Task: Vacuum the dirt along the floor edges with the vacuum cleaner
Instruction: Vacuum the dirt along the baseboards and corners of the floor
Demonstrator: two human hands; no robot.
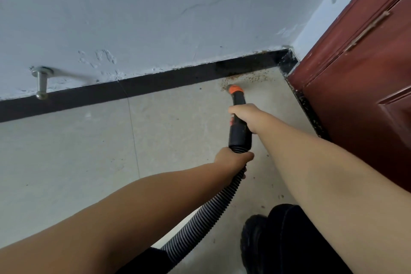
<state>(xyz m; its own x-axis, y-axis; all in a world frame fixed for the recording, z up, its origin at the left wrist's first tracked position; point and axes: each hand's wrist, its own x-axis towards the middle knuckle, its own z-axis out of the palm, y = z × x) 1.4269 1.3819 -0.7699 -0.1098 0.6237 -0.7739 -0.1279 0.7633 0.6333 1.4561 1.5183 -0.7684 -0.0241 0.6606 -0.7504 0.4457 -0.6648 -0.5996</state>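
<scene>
Pale floor tiles (pixel 66 151) meet a dark skirting strip (pixel 155 82) under a scuffed white wall, with a metal doorstop (pixel 41 82) at far left. Moving right, the left hand (pixel 233 160) wraps its fingers round the ribbed hose (pixel 200 222) just below the black wand (pixel 240 131); the right hand (pixel 246 118) grips the wand itself, fingers curled round it. Its orange nozzle (pixel 235 89) sits at the edge of the dirt (pixel 251 78) scattered in the far corner beside the red door (pixel 355 95). I judge the wand rigid and light — best steered from its barrel — while the hose looks flexible and springy, so supporting it near the cuff should keep it from tugging the nozzle off line.
</scene>
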